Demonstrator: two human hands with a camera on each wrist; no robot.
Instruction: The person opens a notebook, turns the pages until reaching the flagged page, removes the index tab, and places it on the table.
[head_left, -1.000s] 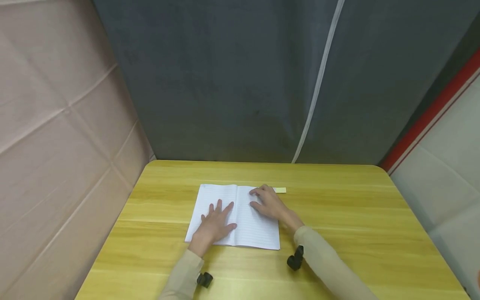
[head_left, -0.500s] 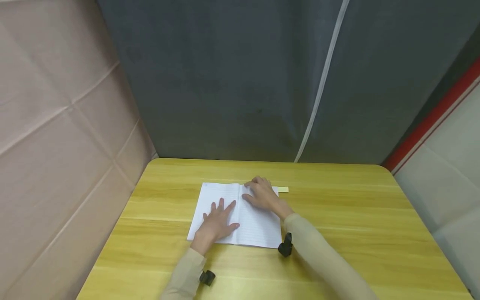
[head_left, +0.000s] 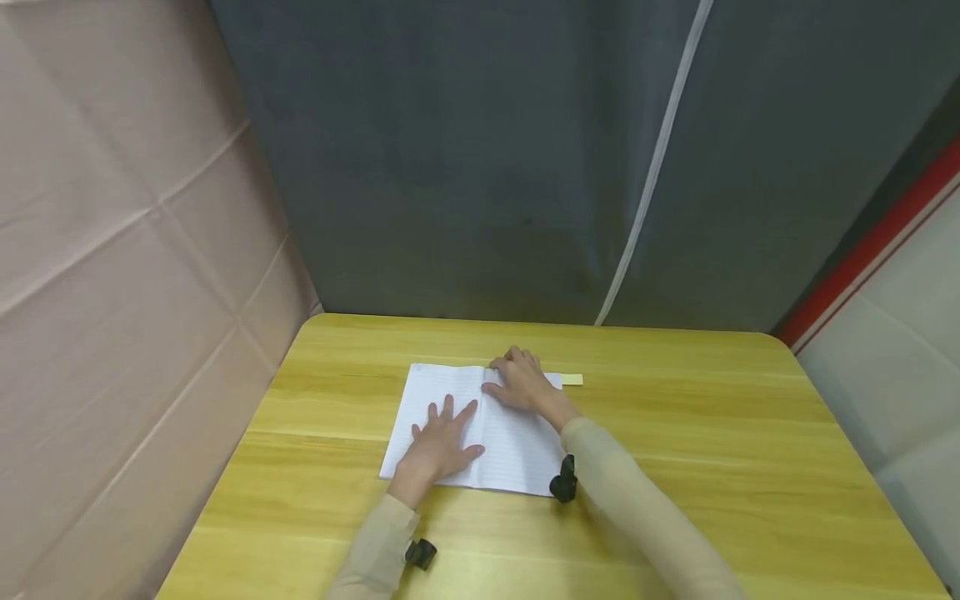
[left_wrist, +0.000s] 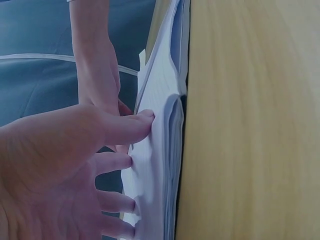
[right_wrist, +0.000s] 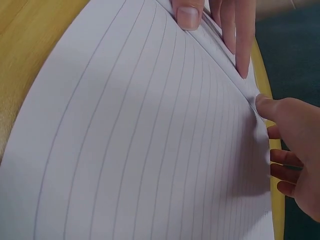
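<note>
An open lined notebook [head_left: 517,450] lies flat on the yellow wooden table [head_left: 675,433]. My left hand [head_left: 442,440] rests flat on the left page, fingers spread and pointing away from me. The left wrist view shows these fingertips [left_wrist: 132,162] pressing on the paper stack [left_wrist: 162,165]. My right hand [head_left: 521,383] lies on the top of the right page beside the centre fold. In the right wrist view its thumb [right_wrist: 190,12] and fingers [right_wrist: 237,40] press down on the lined page [right_wrist: 135,150], and my left hand [right_wrist: 295,145] shows at the right.
A small yellow paper strip [head_left: 572,380] lies on the table just past the notebook's top right corner. A grey curtain [head_left: 487,167] hangs behind the table and a beige panel [head_left: 112,292] stands at its left. Black wrist cameras [head_left: 562,485] sit on both sleeves.
My right hand has slid left across the right page, from near the yellow strip to the centre fold. My left hand has stayed flat on the left page.
</note>
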